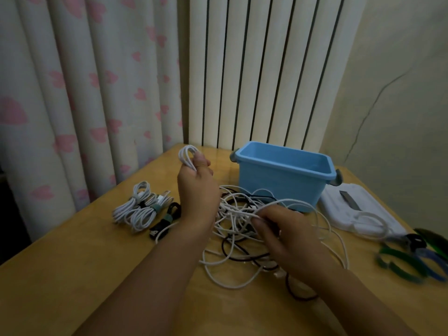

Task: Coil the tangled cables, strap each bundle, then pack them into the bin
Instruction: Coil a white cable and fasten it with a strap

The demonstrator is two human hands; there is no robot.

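My left hand [197,187] is raised above the table and grips several loops of a white cable [187,156] that stick up past its fingers. The same cable runs down into a tangle of white and black cables [238,229] on the table. My right hand [288,236] pinches a white strand over that tangle. Behind the tangle stands a blue bin [286,175], open at the top. At the left lie strapped white bundles [138,207] and a strapped black bundle [166,220].
The bin's white lid [349,204] lies to the right of the bin with a white cable loop on it. Green, blue and black straps [417,255] lie at the table's right edge. The wooden table [84,258] stands against a curtain and a radiator.
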